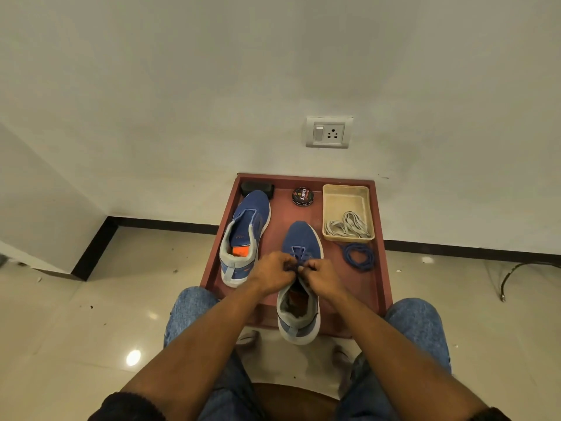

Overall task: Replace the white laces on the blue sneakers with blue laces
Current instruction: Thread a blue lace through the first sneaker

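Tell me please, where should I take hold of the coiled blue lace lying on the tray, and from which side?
Pinch the blue lace from above, at the near-right edge of the coil, where several loops lie bunched together. It lies flat and loose on the tray, so one strand alone would probably unravel it. The near-right side looks open; the basket crowds the far side.

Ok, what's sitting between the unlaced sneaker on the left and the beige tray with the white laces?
In the head view, the shoe polish tin and the toe of the other sneaker lie between the unlaced sneaker and the beige tray.
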